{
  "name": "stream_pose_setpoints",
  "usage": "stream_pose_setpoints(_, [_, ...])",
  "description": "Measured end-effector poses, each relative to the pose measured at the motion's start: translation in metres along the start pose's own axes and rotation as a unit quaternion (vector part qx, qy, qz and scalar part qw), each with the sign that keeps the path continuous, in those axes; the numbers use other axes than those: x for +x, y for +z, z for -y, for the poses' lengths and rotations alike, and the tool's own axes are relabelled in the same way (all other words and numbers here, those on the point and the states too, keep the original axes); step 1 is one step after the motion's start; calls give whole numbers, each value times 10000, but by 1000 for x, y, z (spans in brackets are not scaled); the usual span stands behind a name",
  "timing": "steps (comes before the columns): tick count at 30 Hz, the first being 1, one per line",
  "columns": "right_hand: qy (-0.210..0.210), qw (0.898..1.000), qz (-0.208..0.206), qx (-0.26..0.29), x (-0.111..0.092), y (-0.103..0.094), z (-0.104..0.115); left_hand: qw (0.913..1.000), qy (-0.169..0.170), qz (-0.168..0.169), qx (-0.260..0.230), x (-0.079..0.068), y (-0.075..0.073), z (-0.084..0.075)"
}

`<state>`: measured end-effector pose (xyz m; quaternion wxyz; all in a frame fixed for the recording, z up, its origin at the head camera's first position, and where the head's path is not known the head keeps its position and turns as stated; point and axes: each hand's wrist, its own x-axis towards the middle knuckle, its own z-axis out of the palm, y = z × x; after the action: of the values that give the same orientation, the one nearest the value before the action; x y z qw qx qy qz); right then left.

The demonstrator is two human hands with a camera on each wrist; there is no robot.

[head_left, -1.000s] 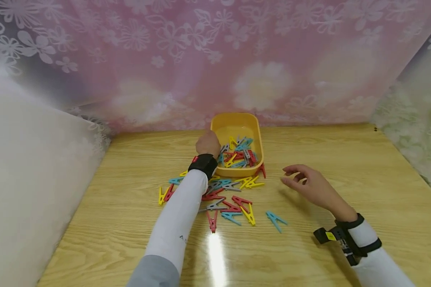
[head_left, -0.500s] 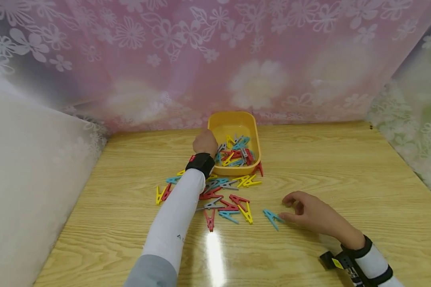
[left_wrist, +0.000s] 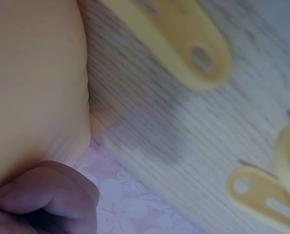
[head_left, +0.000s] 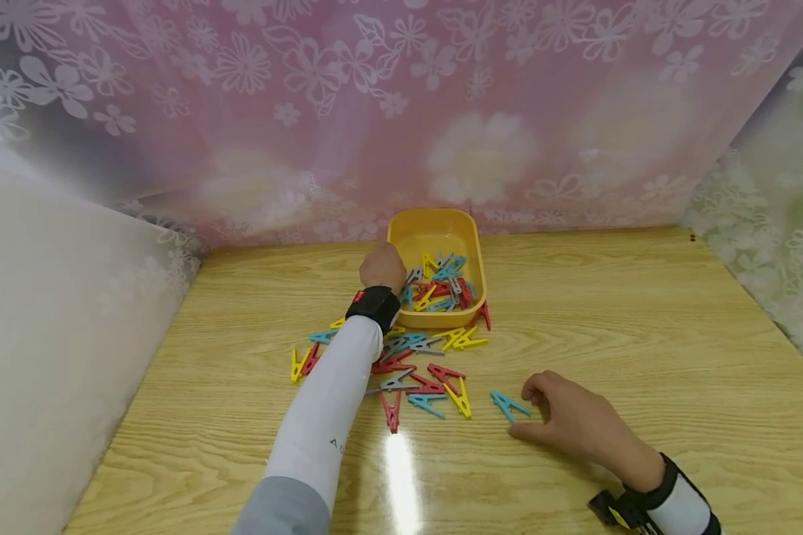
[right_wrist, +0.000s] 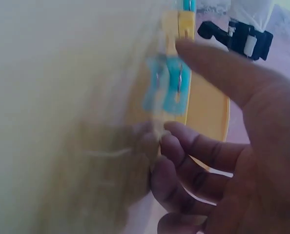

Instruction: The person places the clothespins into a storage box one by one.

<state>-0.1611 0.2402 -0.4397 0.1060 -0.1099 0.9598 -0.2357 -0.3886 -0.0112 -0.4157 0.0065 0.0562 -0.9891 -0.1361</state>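
Note:
My left hand (head_left: pixel 382 268) grips the left rim of a yellow plastic tub (head_left: pixel 479 260). In the left wrist view its curled fingers (left_wrist: pixel 62 192) lie against the tub's outer wall (left_wrist: pixel 35 87). The tub contains a jumble of red, blue, yellow and grey clothespins (head_left: pixel 442 286). On the right of the table, my right hand (head_left: pixel 571 418) hovers low, thumb and fingers spread apart beside a single blue clothespin (head_left: pixel 506 403). In the right wrist view that blue clothespin (right_wrist: pixel 178 87) shows beyond the gap between thumb and fingers; no grip on it is visible.
Several loose clothespins lie on the wooden table (head_left: pixel 616 297) in front of the tub, partly hidden under the left forearm (head_left: pixel 328 405). One red clothespin (head_left: pixel 485 315) leans near the tub's front right corner. A pink flowered cloth (head_left: pixel 348 148) hangs behind the tub.
My right hand has come down and nearer along the table to the lone blue clothespin. My left hand stays on the tub's rim. The view has shifted slightly.

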Motion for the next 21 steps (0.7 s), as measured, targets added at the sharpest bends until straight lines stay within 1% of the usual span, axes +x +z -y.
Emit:
stream_pose_setpoints(3, [-22, 10000, -33, 16, -1, 2, 1, 10000, -29, 5, 51, 0, 0, 0])
stream_pose_setpoints(5, [5, 9999, -2, 127, -1, 1, 0, 10000, -45, 10, 57, 0, 1, 0])
stream_pose_setpoints(8, [61, 9994, 26, 337, 0, -5, -1, 10000, -59, -9, 50, -1, 1, 0])
stream_pose_setpoints(11, [21, 9983, -72, 575, 3, -12, -3, 10000, -38, -53, -1, -1, 1, 0])
stream_pose_setpoints(15, [-104, 9950, -403, 906, 8, -22, -5, 10000, 3, -60, -22, -3, 0, -1])
stream_pose_setpoints(21, [-171, 9870, -1131, 1125, 21, -33, -4, 9999, 13, -70, 73, -4, -2, 0])
